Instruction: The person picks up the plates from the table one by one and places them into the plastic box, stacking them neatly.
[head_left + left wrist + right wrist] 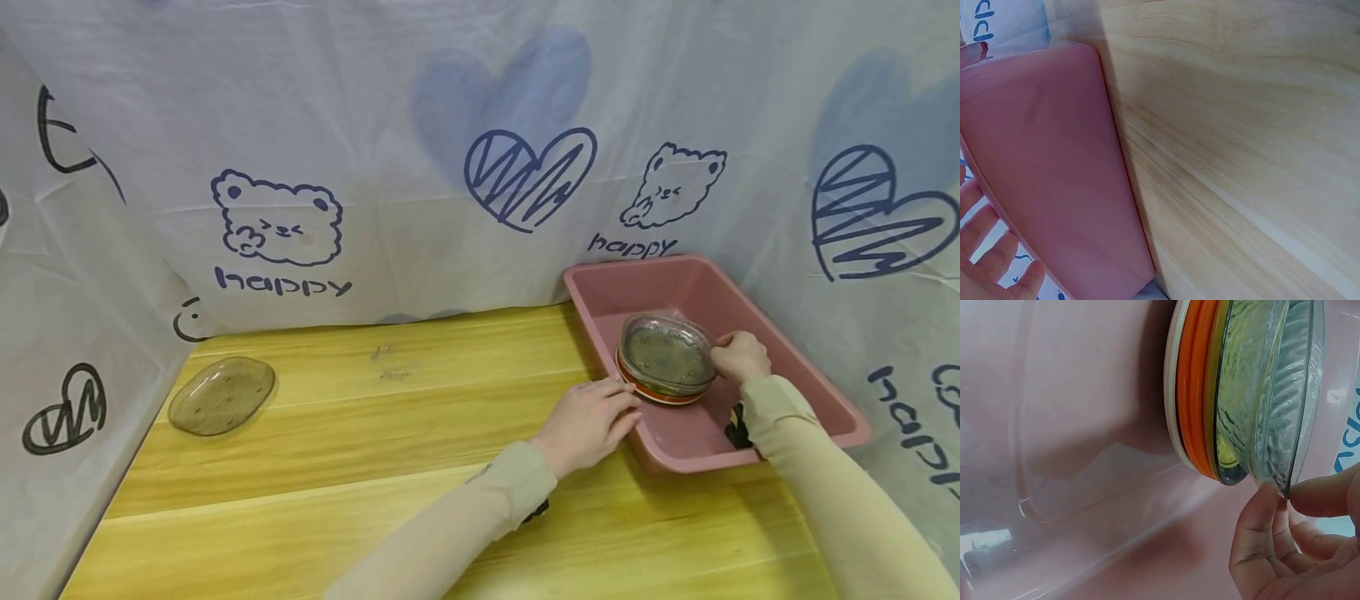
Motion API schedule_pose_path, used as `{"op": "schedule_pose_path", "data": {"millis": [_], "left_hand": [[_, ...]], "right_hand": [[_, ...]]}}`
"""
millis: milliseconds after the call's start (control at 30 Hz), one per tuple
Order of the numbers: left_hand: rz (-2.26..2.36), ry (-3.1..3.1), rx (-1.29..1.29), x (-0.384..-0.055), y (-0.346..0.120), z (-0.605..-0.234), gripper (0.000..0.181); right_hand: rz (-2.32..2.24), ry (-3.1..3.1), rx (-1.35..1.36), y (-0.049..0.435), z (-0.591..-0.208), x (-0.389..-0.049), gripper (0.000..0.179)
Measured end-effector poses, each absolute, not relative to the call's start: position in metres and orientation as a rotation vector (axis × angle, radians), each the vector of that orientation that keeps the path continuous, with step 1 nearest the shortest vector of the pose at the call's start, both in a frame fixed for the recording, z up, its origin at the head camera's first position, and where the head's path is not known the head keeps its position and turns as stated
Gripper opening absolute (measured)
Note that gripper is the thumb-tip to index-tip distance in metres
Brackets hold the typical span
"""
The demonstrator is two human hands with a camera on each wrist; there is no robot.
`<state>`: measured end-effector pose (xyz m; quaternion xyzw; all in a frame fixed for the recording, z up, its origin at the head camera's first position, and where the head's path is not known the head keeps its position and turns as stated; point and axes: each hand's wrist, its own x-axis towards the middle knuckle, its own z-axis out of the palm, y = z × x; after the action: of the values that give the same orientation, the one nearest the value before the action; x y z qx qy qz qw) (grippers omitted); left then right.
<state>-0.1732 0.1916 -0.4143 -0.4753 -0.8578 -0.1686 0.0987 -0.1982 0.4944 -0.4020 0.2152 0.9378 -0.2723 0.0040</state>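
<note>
Inside a pink plastic basin (615, 271), toward its left side, sits a stack of dishes. A clear glass dish (1300, 394) with a ribbed side tops it, with another clear patterned dish (1244, 381) beneath. Below these show orange plates (1194, 394) and a white plate (1172, 387). My right hand (742, 357) pinches the top glass dish's rim between thumb and fingers. Over the basin's left rim, beside the stack, is my left hand (588, 421), its fingers extended; whether they touch the stack I cannot tell.
A clear brownish glass plate (222, 396) lies at the left on the wood-grain table (337, 467). A white printed cloth (397, 208) hangs behind the table and along both sides. The basin stands against it at the right.
</note>
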Motion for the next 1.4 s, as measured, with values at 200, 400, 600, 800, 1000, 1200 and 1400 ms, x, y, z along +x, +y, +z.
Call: {"op": "schedule_pose_path", "data": {"millis": [200, 400, 600, 800, 1000, 1200, 1400], "left_hand": [[-0.498, -2.526, -1.41, -0.174, 0.191, -0.414, 0.035], [-0.499, -2.53, -1.412, -0.174, 0.191, -0.413, 0.034], [-0.498, -2.528, -1.414, -0.175, 0.192, -0.414, 0.035], [-0.509, -2.558, -1.452, -0.175, 0.19, -0.416, 0.038], [-0.674, -2.651, -1.499, -0.177, 0.183, -0.415, 0.041], [-0.896, -2.664, -1.45, -0.179, 0.17, -0.416, 0.04], [-0.99, -2.683, -1.309, -0.188, 0.149, -0.417, 0.038]], "right_hand": [[-0.834, 2.959, 0.657, 0.494, -0.403, -0.198, 0.044], [-0.836, 2.946, 0.639, 0.494, -0.405, -0.201, 0.022], [-0.863, 2.912, 0.642, 0.494, -0.405, -0.201, 0.034], [-0.827, 2.966, 0.669, 0.492, -0.403, -0.199, 0.023], [-0.953, 3.018, 0.698, 0.476, -0.396, -0.197, 0.048], [-1.215, 3.039, 0.641, 0.446, -0.383, -0.199, 0.044], [-1.547, 2.926, 0.526, 0.414, -0.365, -0.201, 0.042]]}}
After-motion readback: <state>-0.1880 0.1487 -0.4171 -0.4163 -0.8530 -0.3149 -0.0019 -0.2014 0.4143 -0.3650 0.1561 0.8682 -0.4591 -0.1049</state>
